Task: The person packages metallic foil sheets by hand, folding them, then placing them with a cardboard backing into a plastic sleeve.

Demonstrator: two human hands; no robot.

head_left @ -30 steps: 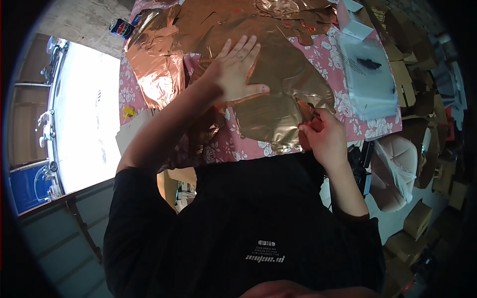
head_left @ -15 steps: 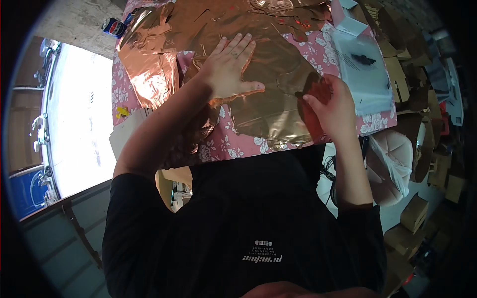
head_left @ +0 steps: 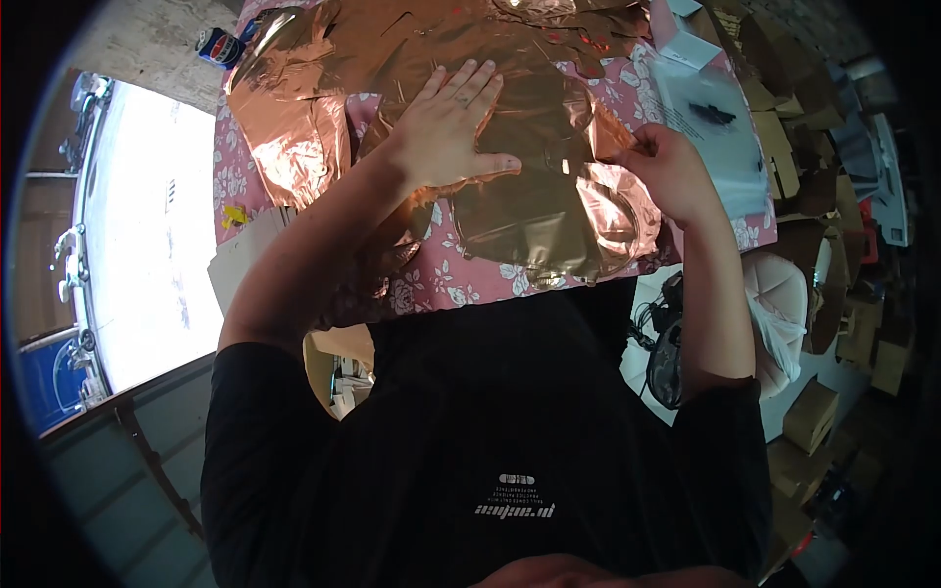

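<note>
A flat, copper-coloured foil balloon [head_left: 524,211] lies wrinkled on the pink floral tablecloth [head_left: 446,284]. My left hand [head_left: 446,132] rests palm down on it, fingers spread and thumb pointing right. At the balloon's right edge, my right hand [head_left: 676,171] has its fingers pinched on the foil, which rises in a bright fold there. More copper foil [head_left: 392,44] spreads over the far part of the table and down the left side. Where one foil piece ends and another begins is hard to tell.
A clear plastic bag [head_left: 720,162] with a dark item lies at the table's right, below a white box [head_left: 684,39]. A blue can [head_left: 220,47] stands at the far left. Yellow scraps [head_left: 233,216] lie near the left edge. Cardboard boxes [head_left: 833,196] and a white chair [head_left: 774,294] are to the right.
My right hand has gone from a loose, open curl over the balloon's right edge to a pinch on it. That edge has changed from dark red to bright copper. My left hand stays put.
</note>
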